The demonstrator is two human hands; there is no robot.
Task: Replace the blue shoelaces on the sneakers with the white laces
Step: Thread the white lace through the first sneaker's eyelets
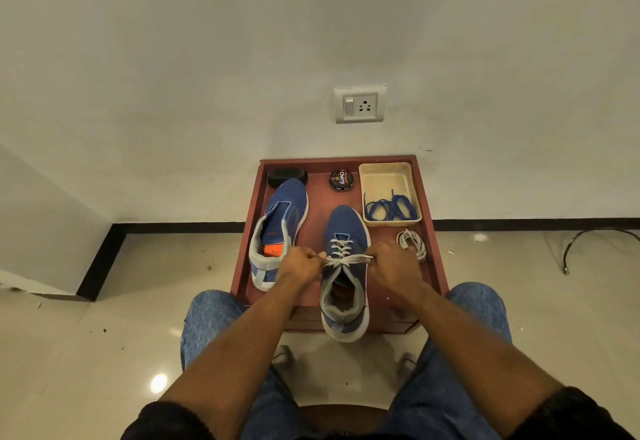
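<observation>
Over the desk, head view:
Left hand: the left hand (300,264) is curled into a fist just left of the laced sneaker (345,271), pinching one end of the white lace (346,259); forearm reaches in from below.
Right hand: the right hand (393,264) sits just right of the same sneaker, fingers curled on the other lace end, which runs taut across the top eyelets.
Laced sneaker: blue, upright on the red desk (434,252), toe toward the wall, heel hanging past the near edge.
Second sneaker: the unlaced sneaker (277,232) lies left of the laced one, with no lace in it.
Blue laces: the blue laces (391,209) lie bundled in a beige tray (386,176) beyond and right of the laced sneaker.
Spare white lace: a coiled white lace (412,242) rests right of the laced sneaker, partly behind the right hand.
Writing: the polish tin (341,180) beyond the laced sneaker reads "Cherry"; its smaller print is too small to read.
Hard to see: a black object (287,176) is partly hidden by the unlaced sneaker's toe; fingertips are blurred.
</observation>
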